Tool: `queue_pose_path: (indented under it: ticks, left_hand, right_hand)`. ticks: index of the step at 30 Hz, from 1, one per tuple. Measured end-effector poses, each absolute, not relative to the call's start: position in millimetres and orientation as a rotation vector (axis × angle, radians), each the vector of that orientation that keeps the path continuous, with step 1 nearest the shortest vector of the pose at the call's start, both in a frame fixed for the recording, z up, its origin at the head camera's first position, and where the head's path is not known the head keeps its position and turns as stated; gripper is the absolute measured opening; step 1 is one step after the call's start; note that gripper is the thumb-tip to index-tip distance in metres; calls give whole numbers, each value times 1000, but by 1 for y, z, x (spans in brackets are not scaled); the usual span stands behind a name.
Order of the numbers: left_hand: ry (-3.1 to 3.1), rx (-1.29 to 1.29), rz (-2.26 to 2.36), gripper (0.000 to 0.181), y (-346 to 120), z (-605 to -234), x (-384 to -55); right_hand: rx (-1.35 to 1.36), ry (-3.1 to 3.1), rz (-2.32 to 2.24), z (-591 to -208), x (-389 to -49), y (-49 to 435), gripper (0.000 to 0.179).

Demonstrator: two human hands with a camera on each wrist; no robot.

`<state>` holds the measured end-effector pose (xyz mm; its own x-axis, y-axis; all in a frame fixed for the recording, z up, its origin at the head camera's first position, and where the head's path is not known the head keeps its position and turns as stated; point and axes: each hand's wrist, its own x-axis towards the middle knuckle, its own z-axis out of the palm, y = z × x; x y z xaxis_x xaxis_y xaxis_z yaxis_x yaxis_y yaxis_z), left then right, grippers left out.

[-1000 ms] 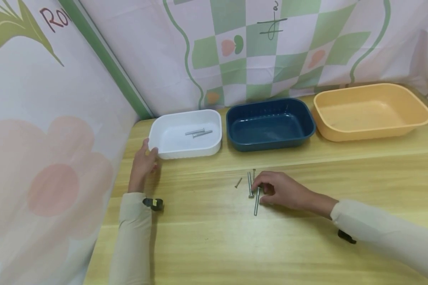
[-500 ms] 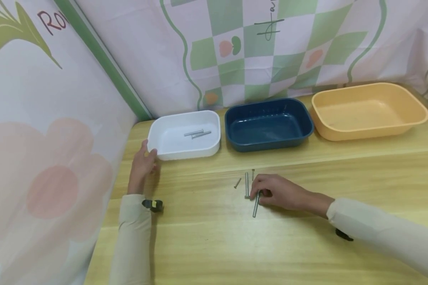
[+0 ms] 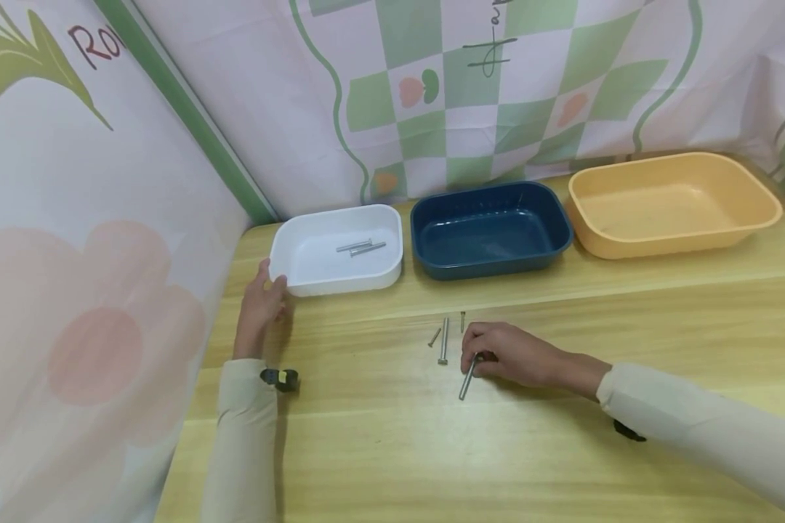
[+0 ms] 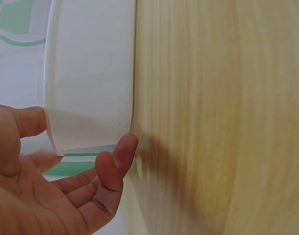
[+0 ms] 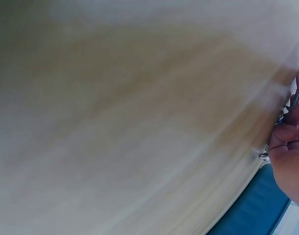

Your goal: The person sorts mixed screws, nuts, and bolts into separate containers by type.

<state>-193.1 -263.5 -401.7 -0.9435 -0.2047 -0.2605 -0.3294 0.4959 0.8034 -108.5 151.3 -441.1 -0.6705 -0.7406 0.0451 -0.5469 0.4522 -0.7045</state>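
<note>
My left hand (image 3: pixel 259 305) grips the near left corner of the white tray (image 3: pixel 343 283), thumb at the rim. In the left wrist view the other fingers (image 4: pixel 110 176) curl beside the tray's end wall. My right hand (image 3: pixel 517 356) pinches a silver bolt (image 3: pixel 467 383) low over the table, its shank pointing toward me and its upper end hidden by the fingers. Left of that hand lies another large bolt (image 3: pixel 444 340), head toward me. Two small screws lie close by: one screw (image 3: pixel 435 337) to its left, the other screw (image 3: pixel 462 322) just beyond my fingers.
Two silver bolts (image 3: pixel 366 249) lie inside the white tray. To its right along the back stand a dark blue tray (image 3: pixel 490 270) and a yellow tray (image 3: pixel 680 249). Behind them hangs a patterned cloth (image 3: pixel 471 131); wood tabletop (image 3: pixel 379 443) spreads in front.
The large loose bolt has shifted left, away from my right fingers, and turned slightly. The bolt in my right hand has tilted, its lower end swinging left. My left hand stays at the tray.
</note>
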Motion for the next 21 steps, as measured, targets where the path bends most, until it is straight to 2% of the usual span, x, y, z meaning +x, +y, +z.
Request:
queue_pose_path:
  ticks: [21]
  left_hand:
    - [2607, -453, 1413, 66, -265, -404, -195]
  right_hand:
    - [-1082, 2437, -1138, -439, -111, 146, 18]
